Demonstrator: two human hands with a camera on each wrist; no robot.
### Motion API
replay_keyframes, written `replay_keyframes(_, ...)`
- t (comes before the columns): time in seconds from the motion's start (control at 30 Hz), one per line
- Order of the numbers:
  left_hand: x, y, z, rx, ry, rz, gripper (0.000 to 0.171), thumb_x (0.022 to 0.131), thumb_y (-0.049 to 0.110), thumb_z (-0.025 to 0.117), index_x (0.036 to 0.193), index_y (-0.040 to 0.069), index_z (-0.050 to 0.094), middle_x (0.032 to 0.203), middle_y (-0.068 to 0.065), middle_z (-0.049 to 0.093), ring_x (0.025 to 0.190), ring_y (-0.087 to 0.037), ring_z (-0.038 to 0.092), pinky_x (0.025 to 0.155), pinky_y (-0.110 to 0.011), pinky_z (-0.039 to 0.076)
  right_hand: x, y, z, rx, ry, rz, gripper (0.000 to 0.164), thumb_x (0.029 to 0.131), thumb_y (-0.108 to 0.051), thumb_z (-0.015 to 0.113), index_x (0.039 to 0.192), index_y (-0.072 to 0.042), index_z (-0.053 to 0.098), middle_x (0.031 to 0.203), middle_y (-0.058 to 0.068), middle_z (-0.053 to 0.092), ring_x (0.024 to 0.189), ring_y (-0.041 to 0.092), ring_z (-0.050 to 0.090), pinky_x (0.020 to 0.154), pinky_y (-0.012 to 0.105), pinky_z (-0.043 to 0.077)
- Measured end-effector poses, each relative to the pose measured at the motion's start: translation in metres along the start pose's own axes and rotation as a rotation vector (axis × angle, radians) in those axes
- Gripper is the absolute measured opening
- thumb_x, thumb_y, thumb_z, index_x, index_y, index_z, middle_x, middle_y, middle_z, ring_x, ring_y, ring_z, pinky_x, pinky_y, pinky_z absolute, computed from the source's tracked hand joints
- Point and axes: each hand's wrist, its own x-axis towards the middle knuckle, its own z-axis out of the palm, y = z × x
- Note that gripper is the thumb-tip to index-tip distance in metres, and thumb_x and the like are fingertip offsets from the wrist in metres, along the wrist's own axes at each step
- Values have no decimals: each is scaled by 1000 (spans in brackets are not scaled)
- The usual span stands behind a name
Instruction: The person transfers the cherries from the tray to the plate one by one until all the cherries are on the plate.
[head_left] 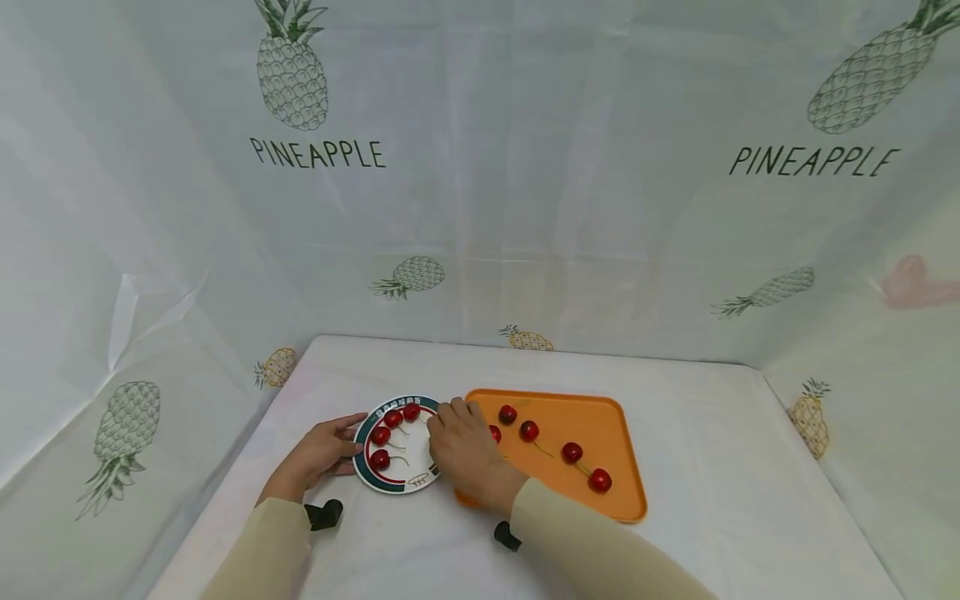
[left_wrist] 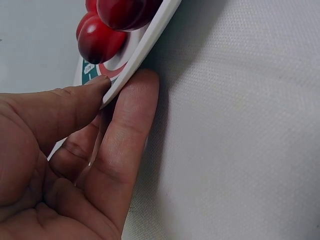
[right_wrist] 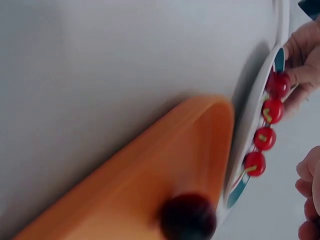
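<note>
A round white plate with a green-and-red patterned rim carries several red cherries along its left side. My left hand pinches the plate's left rim; in the left wrist view the thumb is on top and a finger lies underneath. Over the plate's right side is my right hand, fingers bent downward. Its fingertips are hidden in the head view, and I cannot tell whether they hold a cherry. Just right of the plate, an orange tray holds several more stemmed cherries.
The right forearm crosses the tray's front left corner. Plate and tray sit side by side on a white-covered table. A pale curtain printed with pineapples hangs behind it. Dark wrist cameras are worn under both wrists.
</note>
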Motion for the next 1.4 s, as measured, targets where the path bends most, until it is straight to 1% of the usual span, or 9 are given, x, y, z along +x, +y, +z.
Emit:
replay_keyframes(0.23,-4,2,0,-15,-18,23,68,99,-3,66,161,11,44,148,-30,52,89,-20,71,78,-38,66,-27,29,-1,69,19,73,21,103,-32,65,106,-11,64,96,2,53,96,22,45,82,33,40)
replay_keyframes(0.33,-5,2,0,-18,-24,32,68,99,-4,66,161,10,43,149,-30,52,88,-20,72,78,-39,66,-38,42,2,100,45,115,19,103,-29,65,104,-11,61,94,3,52,93,23,46,80,34,38)
replay_keyframes(0.53,-2,0,-1,-5,-23,22,69,99,-3,66,162,12,43,150,-30,51,90,-20,72,79,-38,66,-56,65,4,161,105,212,23,98,-27,74,108,-9,64,99,6,57,95,25,50,83,37,45)
replay_keyframes(0.7,-2,1,-1,-4,-22,26,68,99,-3,66,162,11,42,150,-31,50,89,-20,72,78,-38,66,-67,74,8,156,125,253,25,97,-29,76,109,-9,67,98,7,60,93,27,52,82,39,47)
replay_keyframes(0.83,-5,2,0,-10,-23,29,68,99,-2,66,162,11,43,150,-30,51,89,-19,71,78,-38,66,-76,73,11,146,88,246,26,97,-33,76,106,-9,69,96,5,60,91,26,50,79,38,45)
replay_keyframes(1.0,-6,3,-1,-10,-22,28,67,100,-2,66,162,11,43,149,-30,51,90,-19,71,79,-38,66,-83,66,15,151,-2,185,24,99,-35,72,100,-11,67,95,3,59,94,25,50,81,38,45)
replay_keyframes(1.07,-5,2,-1,-9,-19,27,67,100,-2,66,161,11,43,150,-30,51,90,-20,71,79,-38,66,-84,63,17,139,-19,163,25,100,-36,70,98,-12,65,94,1,57,95,24,51,81,37,46)
replay_keyframes(1.2,-4,1,-1,-16,-21,28,67,99,-2,66,161,11,43,150,-31,51,90,-19,72,78,-38,66,-85,60,21,116,-22,143,26,100,-37,72,99,-11,66,92,0,56,95,23,51,80,36,46)
replay_keyframes(1.4,-3,0,0,-18,-19,30,67,100,-2,65,161,11,44,150,-31,50,89,-19,72,78,-39,66,-86,61,24,99,-55,151,25,100,-36,73,101,-11,69,94,1,58,93,23,49,81,36,44)
